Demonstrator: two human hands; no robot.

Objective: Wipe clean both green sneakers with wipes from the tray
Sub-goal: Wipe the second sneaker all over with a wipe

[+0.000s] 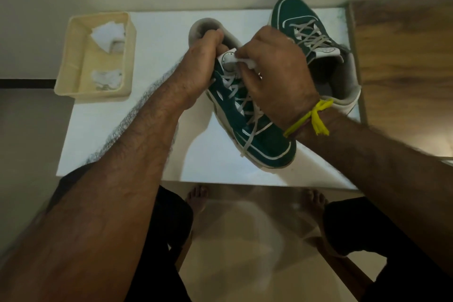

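A white wipe (246, 61) is pinched in the grip of the right hand (274, 73) and pressed against the white tongue of the near green sneaker (257, 135). The collar of the same sneaker is clasped by the left hand (198, 66), whose fingers are curled over its rim. This sneaker is held tilted over the middle of the white desk (137, 130), with its toe toward the near edge. The second green sneaker (316, 39) is seen just beyond and right of the held sneaker, resting on the desk with its toe pointing away. Well to the left of the held sneaker a cream tray (73, 56) is set at the desk's far left corner, and crumpled white wipes (107, 34) are kept inside it. A yellow thread (316, 117) is tied round the right wrist.
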